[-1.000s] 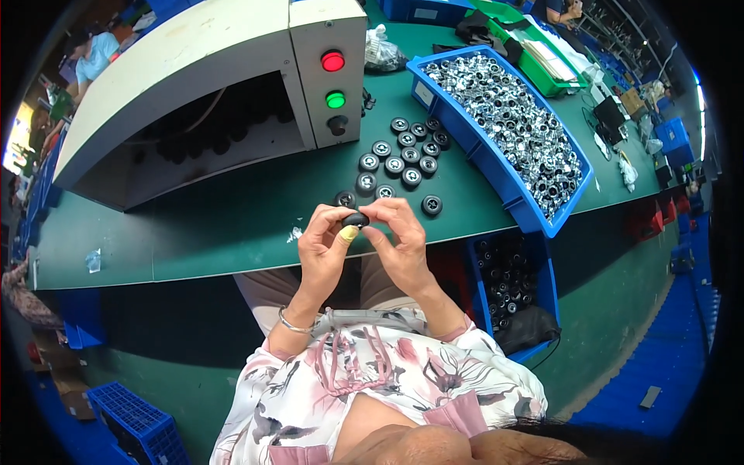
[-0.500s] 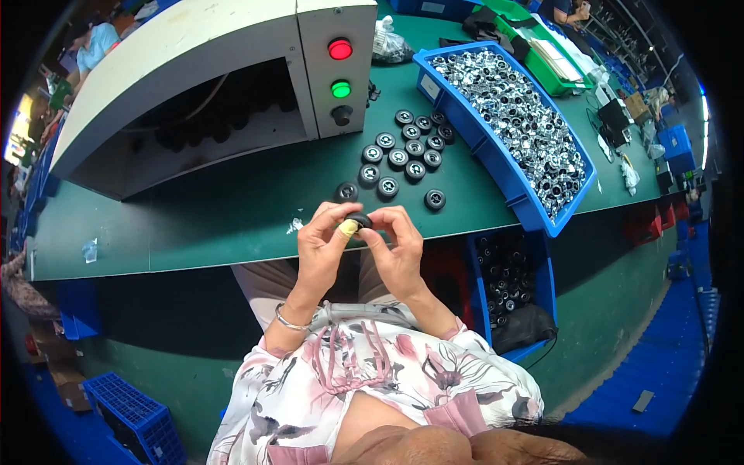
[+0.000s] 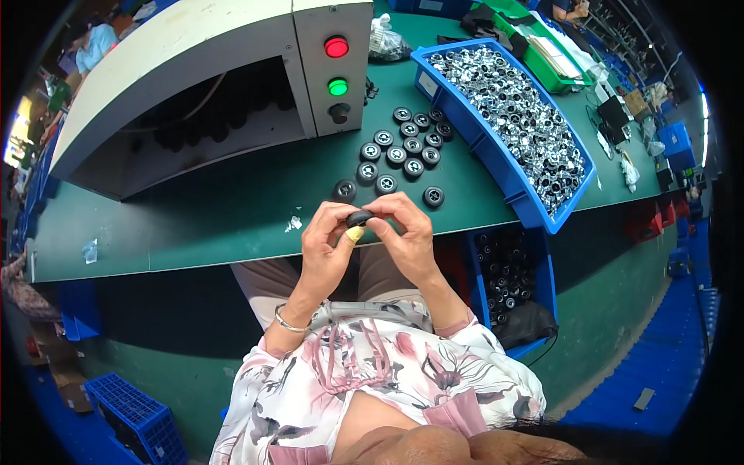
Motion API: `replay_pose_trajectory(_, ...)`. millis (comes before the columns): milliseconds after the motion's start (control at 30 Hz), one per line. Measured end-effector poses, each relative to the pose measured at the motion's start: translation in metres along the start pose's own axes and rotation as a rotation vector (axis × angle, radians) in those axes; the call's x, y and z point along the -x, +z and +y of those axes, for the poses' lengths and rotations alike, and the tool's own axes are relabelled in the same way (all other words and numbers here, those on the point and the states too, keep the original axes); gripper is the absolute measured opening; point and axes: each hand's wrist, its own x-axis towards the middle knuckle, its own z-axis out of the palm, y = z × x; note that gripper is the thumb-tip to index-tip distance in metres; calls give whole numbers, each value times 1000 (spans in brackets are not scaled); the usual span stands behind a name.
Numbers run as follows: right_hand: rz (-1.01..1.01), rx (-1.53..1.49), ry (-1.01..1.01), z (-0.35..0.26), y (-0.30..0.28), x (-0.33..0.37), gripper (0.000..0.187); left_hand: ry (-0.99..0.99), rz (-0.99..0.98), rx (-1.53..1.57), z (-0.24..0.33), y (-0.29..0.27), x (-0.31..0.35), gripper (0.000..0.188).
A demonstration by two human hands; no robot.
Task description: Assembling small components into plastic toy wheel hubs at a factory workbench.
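While my left hand has one side of a small, round black wheel pinched by thumb and fingers, my right hand is pinching the other, so it's held between both, up by the near edge of the green tabletop. Can't tell what's on its underside, my fingers hide that. It's a fingertip grip, so I reckon uneven pressure could pop it out, and it'd land on the edge or in my lap. The yellow covering on my left thumb might slip too if it's loose. Just beyond sit loose black wheels with silvery centres; an elbow bump could scatter those. Further right there's a long blue plastic tray heaped with shiny silver parts, so full that a knock might spill some.
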Motion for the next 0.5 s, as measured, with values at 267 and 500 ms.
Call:
replay_pose_trajectory(267,133,-110,67,9,27,22,28,-142,151,683,-11,16,11,24)
replay_pose_trajectory(500,-9,128,-156,2,6,1,26,-113,52,368,-10,-4,15,30)
